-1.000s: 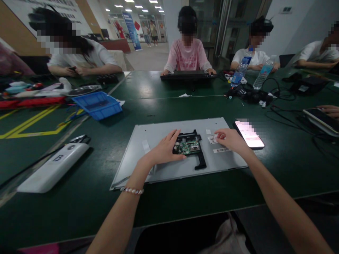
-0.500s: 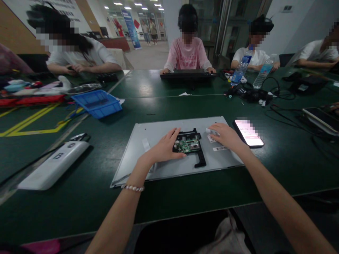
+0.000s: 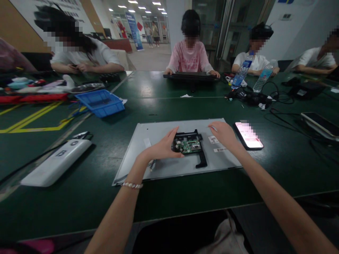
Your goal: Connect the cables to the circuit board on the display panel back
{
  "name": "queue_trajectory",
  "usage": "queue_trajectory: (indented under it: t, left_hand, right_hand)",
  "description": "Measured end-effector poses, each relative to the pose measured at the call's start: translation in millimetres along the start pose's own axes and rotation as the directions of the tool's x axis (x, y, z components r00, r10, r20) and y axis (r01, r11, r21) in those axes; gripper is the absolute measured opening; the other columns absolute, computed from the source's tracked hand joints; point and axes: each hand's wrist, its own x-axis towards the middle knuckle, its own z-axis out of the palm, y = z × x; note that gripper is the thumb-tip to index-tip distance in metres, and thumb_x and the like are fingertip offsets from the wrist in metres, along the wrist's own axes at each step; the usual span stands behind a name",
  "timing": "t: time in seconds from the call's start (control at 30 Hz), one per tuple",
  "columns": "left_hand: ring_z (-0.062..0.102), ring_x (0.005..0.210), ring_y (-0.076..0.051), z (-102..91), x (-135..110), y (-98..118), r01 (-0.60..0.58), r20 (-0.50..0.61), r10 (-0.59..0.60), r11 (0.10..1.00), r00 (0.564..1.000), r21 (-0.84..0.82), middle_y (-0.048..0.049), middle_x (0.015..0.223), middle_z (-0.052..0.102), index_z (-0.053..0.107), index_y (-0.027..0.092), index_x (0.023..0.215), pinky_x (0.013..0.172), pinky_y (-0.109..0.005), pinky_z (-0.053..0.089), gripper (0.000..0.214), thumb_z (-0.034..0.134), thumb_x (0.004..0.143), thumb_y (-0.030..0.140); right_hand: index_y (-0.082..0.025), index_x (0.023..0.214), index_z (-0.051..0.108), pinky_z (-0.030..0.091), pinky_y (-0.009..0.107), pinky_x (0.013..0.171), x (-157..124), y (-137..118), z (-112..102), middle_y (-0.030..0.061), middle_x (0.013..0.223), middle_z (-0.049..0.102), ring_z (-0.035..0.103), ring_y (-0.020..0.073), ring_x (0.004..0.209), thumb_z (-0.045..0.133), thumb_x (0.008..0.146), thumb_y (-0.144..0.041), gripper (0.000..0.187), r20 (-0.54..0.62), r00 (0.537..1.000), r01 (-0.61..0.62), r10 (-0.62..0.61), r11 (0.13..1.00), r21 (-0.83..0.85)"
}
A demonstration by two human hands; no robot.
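The left hand spread wide around the nine-o'clock side of the circuit board on the grey panel; the right hand curled at two, hold unclear. Green tabletop bordered twelve and six. The nine-o'clock white case bore a "B"-like mark.

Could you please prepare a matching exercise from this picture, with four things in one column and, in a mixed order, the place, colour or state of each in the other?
Things:
1. circuit board
2. phone
3. plastic bin
4. beaded bracelet

Descriptions:
A. worn around the wrist of the left hand
B. blue, farther away and to the left of the grey panel
C. green, set in a black frame over the panel
D. screen lit, lying to the right of the panel

Right pairs: 1-C, 2-D, 3-B, 4-A
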Motion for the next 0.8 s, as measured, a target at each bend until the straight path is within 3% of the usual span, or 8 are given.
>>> queue_trajectory:
  t: [0.13,0.33,0.53,0.8]
  left_hand:
    - [0.015,0.137,-0.035,2.4,0.8,-3.6,0.001,-0.020,-0.002,0.999,1.000,-0.045,-0.0183,0.151,0.009,-0.005,0.014,0.146,0.112,-0.047,0.018,0.115,0.067,0.065,0.049]
    - [0.017,0.136,-0.038,4.9,1.1,-5.7,0.011,-0.027,-0.013,0.998,1.000,-0.057,-0.0189,0.150,0.011,-0.004,0.014,0.146,0.110,-0.050,0.020,0.116,0.068,0.063,0.051]
    - [0.017,0.136,-0.038,4.6,-0.8,-5.1,-0.004,-0.025,0.003,0.999,1.000,-0.052,-0.0200,0.149,0.014,-0.005,0.013,0.146,0.110,-0.050,0.020,0.116,0.067,0.063,0.050]
    - [0.015,0.137,-0.037,6.9,0.1,-9.4,-0.002,-0.011,0.002,1.000,1.000,0.003,-0.0189,0.150,0.012,-0.004,0.014,0.146,0.110,-0.051,0.021,0.112,0.064,0.065,0.053]
  right_hand:
    - [-0.018,0.102,0.067,0.044,0.032,0.085,21.9,-30.7,1.8,0.0065,0.104,0.068,0.060,0.0205,0.098,0.046,0.089,-0.019,0.025,0.060,0.998,0.031,-0.032,0.999,0.013]
    - [-0.013,0.098,0.069,0.043,0.031,0.083,44.5,-74.7,20.7,0.0129,0.097,0.069,0.060,0.0224,0.097,0.043,0.088,-0.012,0.028,0.156,0.980,0.146,-0.127,0.982,-0.118]
    - [-0.013,0.092,0.069,0.043,0.033,0.079,36.9,-79.2,29.8,0.0134,0.093,0.068,0.061,0.0228,0.091,0.040,0.088,-0.012,0.029,0.215,0.970,0.158,-0.117,0.970,-0.186]
    - [-0.016,0.097,0.068,0.045,0.031,0.081,30.7,-72.3,30.6,0.0111,0.097,0.068,0.061,0.0208,0.092,0.040,0.089,-0.015,0.029,0.214,0.969,0.148,-0.123,0.984,-0.103]
